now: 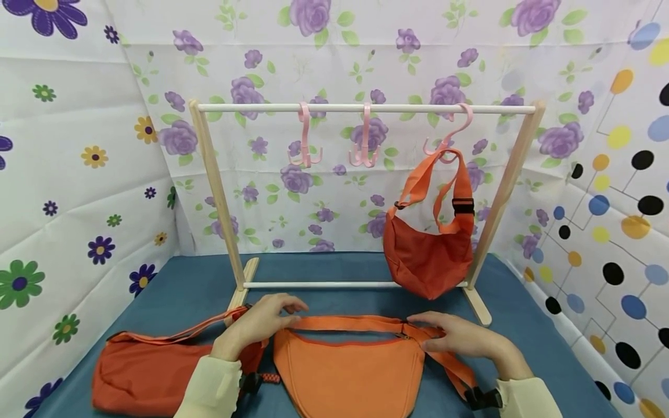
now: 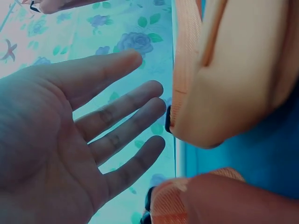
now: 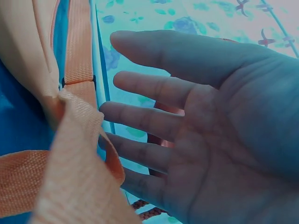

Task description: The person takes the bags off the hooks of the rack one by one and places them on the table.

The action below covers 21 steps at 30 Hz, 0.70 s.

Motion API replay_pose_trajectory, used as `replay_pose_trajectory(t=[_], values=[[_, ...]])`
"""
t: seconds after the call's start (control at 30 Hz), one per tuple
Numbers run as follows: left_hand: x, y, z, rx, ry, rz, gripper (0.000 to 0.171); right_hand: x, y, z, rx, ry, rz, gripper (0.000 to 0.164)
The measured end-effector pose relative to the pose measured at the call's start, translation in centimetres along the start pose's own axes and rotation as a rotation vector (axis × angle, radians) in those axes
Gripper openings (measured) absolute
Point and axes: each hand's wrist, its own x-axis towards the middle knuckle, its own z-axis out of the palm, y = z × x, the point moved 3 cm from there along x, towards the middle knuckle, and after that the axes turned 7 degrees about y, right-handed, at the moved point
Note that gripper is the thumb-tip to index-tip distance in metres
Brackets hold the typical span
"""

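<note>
- Here, orange bag [image 1: 347,377], between left hand [image 1: 258,325] and right hand [image 1: 455,335]; strap [image 1: 345,323] laid nearly straight above it, perhaps to keep it untangled.
- Both hands, fingers relaxed and uncurled, by strap's two ends; firm contact unclear.
- Red bag [image 1: 146,374], outside left hand, perhaps there to free the middle.
- Cloth [image 1: 355,301], blue strip ahead of both hands, reaching room up to rack [image 1: 219,197].
- Hanging bag [image 1: 428,258], ahead of right hand, hook [image 1: 460,129] bearing its strap.

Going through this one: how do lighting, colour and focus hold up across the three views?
Head view: evenly lit, the orange bag fairly clear; left wrist: blue-green cast, the left hand dim, the orange bag pale and soft; right wrist: similar cast, the right hand dim, the near strap out of focus, upper right corner washed pale.
</note>
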Motion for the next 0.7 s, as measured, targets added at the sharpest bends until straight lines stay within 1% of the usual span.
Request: replay_pose_trajectory(t=[0.1,0.27,0.5,0.7], values=[[0.0,0.3,0.0,-0.017,0.001,0.014,0.023,-0.1,0.0,-0.1,0.021,-0.003,-0.018,0.057],[-0.1,0.6,-0.1,-0.048,0.007,0.017,0.022,-0.4,-0.3,-0.4,0.052,-0.011,-0.048,0.058],[-0.1,1.2,-0.2,-0.083,0.015,-0.007,0.022,-0.9,-1.0,-0.9,0.088,-0.031,-0.069,0.055],[0.0,1.4,0.0,-0.131,0.025,-0.019,0.021,-1.5,-1.6,-1.2,0.152,-0.061,-0.095,0.054]])
